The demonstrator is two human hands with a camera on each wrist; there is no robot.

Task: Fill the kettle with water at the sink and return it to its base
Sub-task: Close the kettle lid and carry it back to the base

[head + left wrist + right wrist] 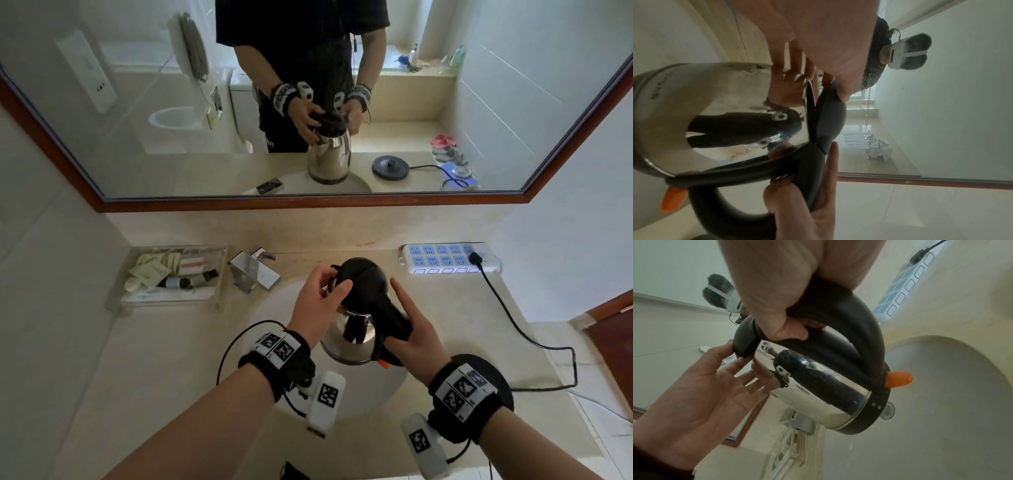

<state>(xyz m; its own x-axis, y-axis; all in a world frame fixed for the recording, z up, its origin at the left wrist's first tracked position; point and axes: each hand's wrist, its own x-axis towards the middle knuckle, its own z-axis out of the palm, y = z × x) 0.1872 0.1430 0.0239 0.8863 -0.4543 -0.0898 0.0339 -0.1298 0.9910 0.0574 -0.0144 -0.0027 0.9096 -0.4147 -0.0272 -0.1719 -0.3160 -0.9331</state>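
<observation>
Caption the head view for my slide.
Right hand holds kettle over sink; left hand grips lid.

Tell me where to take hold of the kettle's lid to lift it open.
Pinch the lid at its front edge above the spout, from the left, as the left hand does: it opens there, a gap shows in the left wrist view, and the right hand holds the handle behind.

A bathroom: sink under a wall mirror, toilet reflected.
</observation>
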